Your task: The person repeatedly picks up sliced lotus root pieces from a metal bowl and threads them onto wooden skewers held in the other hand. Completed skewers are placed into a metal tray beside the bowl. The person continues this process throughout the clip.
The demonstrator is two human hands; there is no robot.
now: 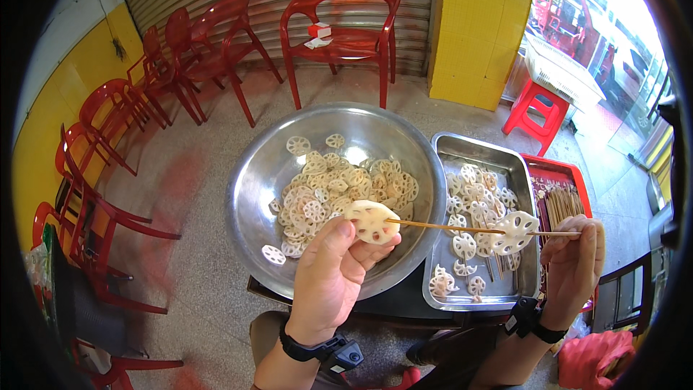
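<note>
My left hand (346, 265) pinches a lotus root slice (372, 222) above a big steel bowl (254, 173) heaped with cut lotus root slices (325, 195). The tip of a bamboo skewer (444, 226) meets this slice. At the skewer's other end, my right hand (576, 246) grips the thin stick between thumb and fingers. A second lotus root slice (514, 233) is threaded on the skewer near the right hand. Below it, a rectangular steel tray (441, 298) holds skewered lotus root slices (464, 246), some with sticks showing.
Bamboo skewers (563, 206) lie in a red tray (582, 179), partly behind my right hand. Red plastic chairs (341, 49) line the shutter and left wall. A white basket (563, 70) rests on a red stool (536, 114). A pink plastic bag (595, 357) is at lower right.
</note>
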